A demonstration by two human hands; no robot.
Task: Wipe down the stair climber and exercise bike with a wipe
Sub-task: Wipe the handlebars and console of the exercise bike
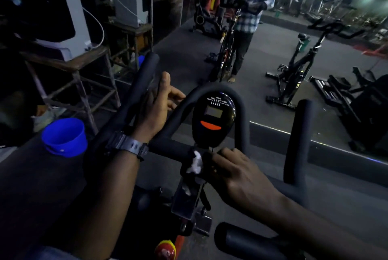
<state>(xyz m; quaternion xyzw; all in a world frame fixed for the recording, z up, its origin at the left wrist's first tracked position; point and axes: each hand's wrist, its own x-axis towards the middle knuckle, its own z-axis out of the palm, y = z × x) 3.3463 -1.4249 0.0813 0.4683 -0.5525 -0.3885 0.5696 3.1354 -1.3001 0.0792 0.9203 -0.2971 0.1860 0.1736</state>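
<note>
My right hand (235,173) pinches the white wipe (195,162) against the exercise bike (214,112) stem, just below the console, to scrub the joint. My left hand (155,108), fingers relaxed, braces the left handlebar (134,100).

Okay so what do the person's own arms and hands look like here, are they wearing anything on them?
Both forearms are bare as far as the picture shows, with no sleeves or gloves in view. The left hand has a dark grey digital-style wristwatch with a chunky ridged strap on its wrist. The right hand shows no watch, ring or band.
</note>
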